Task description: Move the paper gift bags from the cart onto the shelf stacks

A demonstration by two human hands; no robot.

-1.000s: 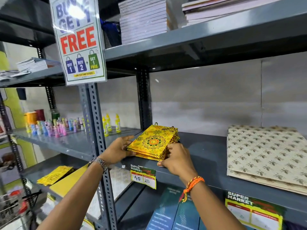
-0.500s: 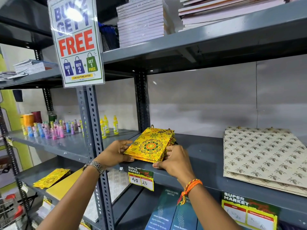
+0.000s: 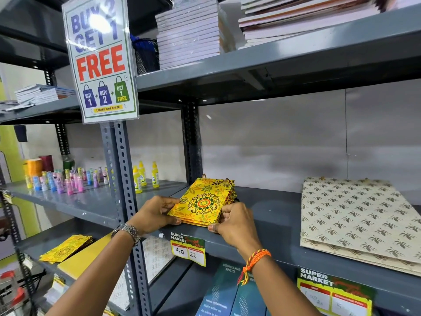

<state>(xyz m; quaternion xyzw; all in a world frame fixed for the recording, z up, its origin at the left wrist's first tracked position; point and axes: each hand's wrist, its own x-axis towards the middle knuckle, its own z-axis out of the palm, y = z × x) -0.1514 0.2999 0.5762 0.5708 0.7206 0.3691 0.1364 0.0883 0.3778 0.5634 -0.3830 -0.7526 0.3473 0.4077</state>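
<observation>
over the last second the yellow bags (image 3: 204, 202) have barely travelled; the stack has only been nudged and squared, and it now lies flat at the front edge of the shelf (image 3: 268, 215), above the price tag (image 3: 188, 248). the left hand (image 3: 153, 215) pinches the stack's near left corner, and the right hand (image 3: 235, 222) grips its near right edge, fingers curled round it. that points to placing being nearly done and tidying under way; letting go looks like the next step. the cream bags (image 3: 357, 215) sit well apart to the right, untouched. the cart is barely in view, so how many bags remain is unclear.
</observation>
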